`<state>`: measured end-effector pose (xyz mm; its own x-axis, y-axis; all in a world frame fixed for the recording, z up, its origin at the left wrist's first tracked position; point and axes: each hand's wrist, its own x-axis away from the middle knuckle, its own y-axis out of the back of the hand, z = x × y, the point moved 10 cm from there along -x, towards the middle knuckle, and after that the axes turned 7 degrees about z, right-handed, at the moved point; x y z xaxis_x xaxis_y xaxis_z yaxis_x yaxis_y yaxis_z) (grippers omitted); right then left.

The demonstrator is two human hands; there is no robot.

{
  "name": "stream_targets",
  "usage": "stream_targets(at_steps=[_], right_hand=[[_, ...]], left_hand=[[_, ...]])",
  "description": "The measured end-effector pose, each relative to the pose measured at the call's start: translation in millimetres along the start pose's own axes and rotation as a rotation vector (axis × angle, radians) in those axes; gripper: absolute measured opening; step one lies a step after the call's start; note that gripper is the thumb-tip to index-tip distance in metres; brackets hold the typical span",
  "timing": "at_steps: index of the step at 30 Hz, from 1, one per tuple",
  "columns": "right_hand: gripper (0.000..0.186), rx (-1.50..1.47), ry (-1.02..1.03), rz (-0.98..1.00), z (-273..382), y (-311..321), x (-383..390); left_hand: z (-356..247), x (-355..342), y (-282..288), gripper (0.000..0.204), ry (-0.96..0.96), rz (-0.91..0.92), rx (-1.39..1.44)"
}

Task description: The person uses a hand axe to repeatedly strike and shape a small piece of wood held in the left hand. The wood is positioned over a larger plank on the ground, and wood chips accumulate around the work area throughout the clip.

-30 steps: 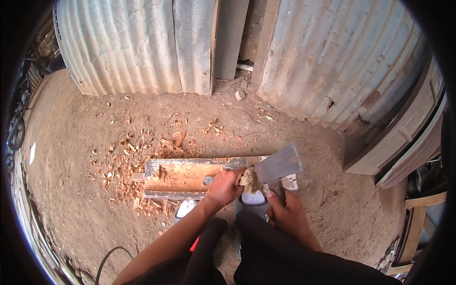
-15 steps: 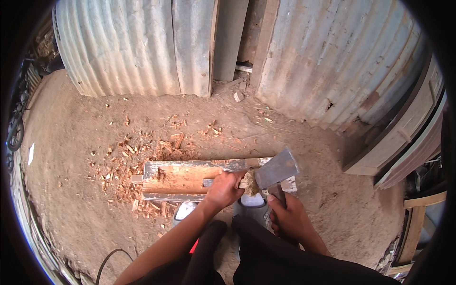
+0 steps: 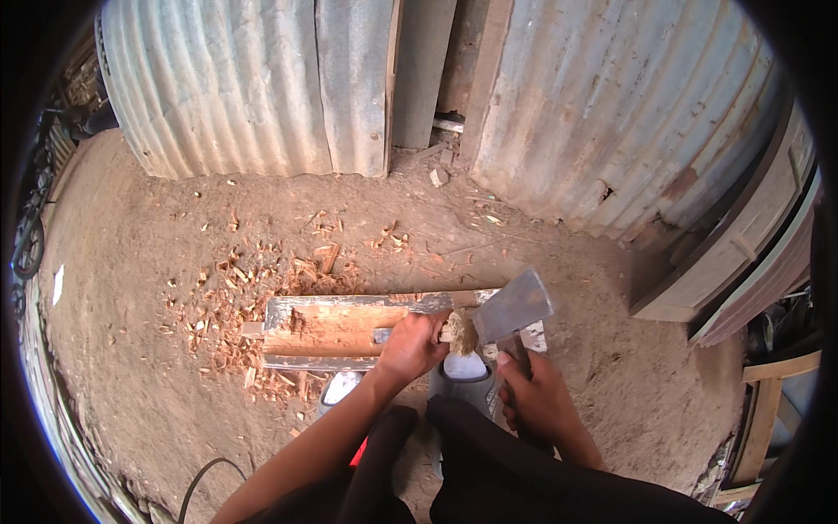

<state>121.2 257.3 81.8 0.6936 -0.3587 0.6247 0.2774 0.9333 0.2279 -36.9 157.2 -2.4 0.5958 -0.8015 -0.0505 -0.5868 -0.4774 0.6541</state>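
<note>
A long wooden piece (image 3: 297,341) with peeling grey paint and a roughly hollowed pale middle lies crosswise in front of my feet. My left hand (image 3: 413,348) is closed round a chisel (image 3: 458,334), its metal blade pointing left into the hollow and its frayed, battered handle end sticking out to the right. My right hand (image 3: 539,395) grips the dark handle of a broad-headed axe-like tool (image 3: 515,304); the steel head hangs just right of the chisel's frayed end. Whether the two touch I cannot tell.
Wood chips (image 3: 229,345) are scattered on the dirt ground around the piece. Corrugated metal sheets (image 3: 236,96) stand behind. Old wooden panels (image 3: 724,253) lean at the right, above a wooden frame (image 3: 759,419). My sandalled feet (image 3: 340,391) are below the piece, and a dark cable (image 3: 192,489) lies lower left.
The steel head dipped slightly at half a second ago and is now a little higher again. My right hand has shifted slightly to the right since a second ago; my left hand has barely moved.
</note>
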Motion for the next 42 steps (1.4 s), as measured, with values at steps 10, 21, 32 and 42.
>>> stream_targets(at_steps=[10, 21, 32, 42], right_hand=[[0.030, -0.056, 0.188, -0.084, 18.2, -4.6, 1.3], [0.030, 0.016, 0.101, -0.025, -8.1, -3.8, -16.7], [0.030, -0.018, 0.023, 0.015, -19.2, 9.7, -18.8], [0.035, 0.179, 0.128, 0.131, -39.0, -12.7, -31.8]], left_hand=[[6.5, -8.8, 3.3, 0.038, 0.041, -0.014, 0.048], [0.4, -11.7, -6.1, 0.035, 0.048, 0.061, -0.009], [6.1, -9.0, -21.1, 0.041, 0.093, 0.153, -0.077], [43.7, 17.3, -5.0, 0.029, 0.128, 0.010, -0.225]])
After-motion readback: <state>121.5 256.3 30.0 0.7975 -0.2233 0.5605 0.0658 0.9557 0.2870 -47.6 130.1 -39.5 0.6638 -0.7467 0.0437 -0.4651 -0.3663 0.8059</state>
